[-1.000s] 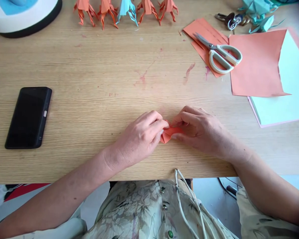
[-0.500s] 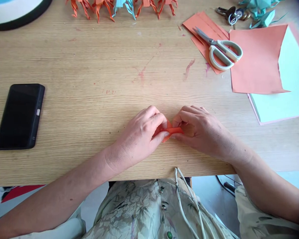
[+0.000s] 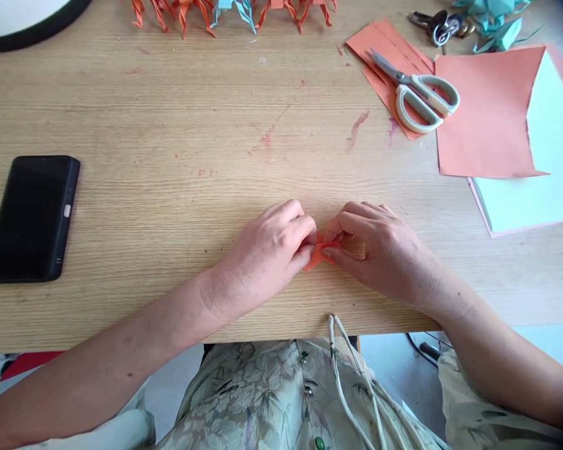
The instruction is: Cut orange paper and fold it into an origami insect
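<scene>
A small folded piece of orange paper (image 3: 319, 255) is held between both hands, close to the table's front edge. My left hand (image 3: 281, 240) pinches its left side between thumb and fingers. On the right side, my right hand (image 3: 370, 240) grips it the same way, with the thumb lying on the near face. Fingers cover much of the paper, so its full folded shape is hidden.
A black phone (image 3: 32, 219) lies at the left. Scissors (image 3: 417, 94) rest on orange paper strips at the upper right, beside a torn orange sheet (image 3: 485, 119) and a pale green pad (image 3: 535, 203). Several folded paper figures (image 3: 234, 12) and keys (image 3: 443, 28) line the back.
The orange paper has shifted slightly in the fingers, and its front flap looks flatter. My right thumb has moved up onto its near face. Both hands stay closed on it.
</scene>
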Motion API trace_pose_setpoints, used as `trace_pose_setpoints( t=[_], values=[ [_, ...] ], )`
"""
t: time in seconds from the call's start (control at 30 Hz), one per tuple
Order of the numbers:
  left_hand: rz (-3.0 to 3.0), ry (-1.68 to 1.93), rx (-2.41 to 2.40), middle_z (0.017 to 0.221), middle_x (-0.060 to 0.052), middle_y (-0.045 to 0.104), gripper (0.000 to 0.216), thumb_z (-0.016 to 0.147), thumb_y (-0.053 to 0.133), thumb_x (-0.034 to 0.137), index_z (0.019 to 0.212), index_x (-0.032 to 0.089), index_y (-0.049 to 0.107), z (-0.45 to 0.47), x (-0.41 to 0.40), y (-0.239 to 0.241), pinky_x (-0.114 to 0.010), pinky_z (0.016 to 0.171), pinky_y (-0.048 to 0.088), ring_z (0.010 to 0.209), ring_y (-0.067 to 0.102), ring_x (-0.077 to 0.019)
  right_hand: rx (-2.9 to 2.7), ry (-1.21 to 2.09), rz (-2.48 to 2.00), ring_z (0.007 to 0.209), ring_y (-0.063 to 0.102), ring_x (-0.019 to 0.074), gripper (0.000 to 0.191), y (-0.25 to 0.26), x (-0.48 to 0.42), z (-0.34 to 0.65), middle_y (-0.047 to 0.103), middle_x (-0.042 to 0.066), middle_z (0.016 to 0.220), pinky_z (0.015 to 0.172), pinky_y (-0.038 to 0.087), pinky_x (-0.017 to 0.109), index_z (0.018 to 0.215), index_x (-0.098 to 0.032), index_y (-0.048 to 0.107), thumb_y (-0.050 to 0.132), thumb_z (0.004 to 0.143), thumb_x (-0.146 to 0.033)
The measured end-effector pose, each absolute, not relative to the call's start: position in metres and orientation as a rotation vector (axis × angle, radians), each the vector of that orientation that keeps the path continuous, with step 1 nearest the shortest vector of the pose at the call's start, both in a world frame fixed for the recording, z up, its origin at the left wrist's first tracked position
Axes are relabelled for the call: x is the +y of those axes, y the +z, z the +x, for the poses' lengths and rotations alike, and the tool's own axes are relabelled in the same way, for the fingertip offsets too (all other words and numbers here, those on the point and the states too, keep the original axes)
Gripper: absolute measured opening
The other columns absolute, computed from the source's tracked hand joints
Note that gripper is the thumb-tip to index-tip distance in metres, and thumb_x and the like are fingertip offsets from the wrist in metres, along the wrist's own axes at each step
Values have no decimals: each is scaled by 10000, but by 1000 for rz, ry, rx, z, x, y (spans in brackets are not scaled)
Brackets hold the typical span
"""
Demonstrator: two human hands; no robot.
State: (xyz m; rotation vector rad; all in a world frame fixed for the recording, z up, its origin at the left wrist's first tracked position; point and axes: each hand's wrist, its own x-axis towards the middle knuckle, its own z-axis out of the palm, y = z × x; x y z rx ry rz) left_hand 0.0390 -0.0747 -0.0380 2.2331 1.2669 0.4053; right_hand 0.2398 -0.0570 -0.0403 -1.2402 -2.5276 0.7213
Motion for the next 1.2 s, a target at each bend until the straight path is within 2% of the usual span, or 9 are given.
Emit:
trace_pose_setpoints(
  t=[0.2, 0.4, 0.6, 0.83, 1.0, 1.2],
  values=[
    [2322, 443, 1186, 834, -20, 540, 89, 898, 603, 74, 833, 127, 631, 34, -74, -41, -257, 646, 399, 760, 526, -143, -2541, 640, -1173, 766, 534, 170, 90, -43, -65, 240, 612, 17, 819, 746, 355, 323, 849, -193, 618, 586, 911, -136],
    [2355, 538, 1104, 852, -23, 564, 118, 937, 563, 85, 855, 138, 629, 29, -79, -44, -241, 696, 446, 793, 550, -135, -2537, 543, -1075, 739, 510, 176, 152, -46, -72, 241, 575, 48, 812, 706, 396, 322, 895, -159, 644, 513, 972, -158],
    [2468, 580, 1052, 871, -62, 598, 182, 970, 503, 82, 872, 115, 653, 24, -83, -47, -268, 749, 493, 836, 570, -154, -2562, 444, -930, 761, 524, 179, 156, -50, -79, 246, 606, 80, 877, 693, 435, 319, 963, -140, 647, 495, 975, -110],
    [2633, 654, 962, 897, -78, 658, 200, 983, 494, 79, 956, 113, 688, 15, -88, -52, -296, 757, 520, 830, 580, -163, -2704, 174, -722, 782, 537, 210, 235, -50, -84, 259, 650, 124, 962, 676, 441, 359, 1119, -100, 643, 469, 963, -70],
    [2741, 648, 898, 991, -93, 686, 170, 968, 517, 65, 1016, 118, 670, 11, -88, -56, -324, 780, 545, 874, 605, -179, -2739, -10, -677, 760, 555, 202, 245, -47, -87, 262, 685, 117, 945, 639, 427, 346, 1105, -90, 661, 474, 955, -41],
    [2956, 698, 738, 1025, -119, 720, 178, 940, 547, 19, 1083, 55, 648, 7, -87, -54, -353, 800, 589, 930, 654, -212, -2772, -63, -651, 760, 561, 198, 203, -45, -90, 265, 696, 114, 951, 633, 421, 342, 1003, -98, 698, 524, 932, -22]
  ],
)
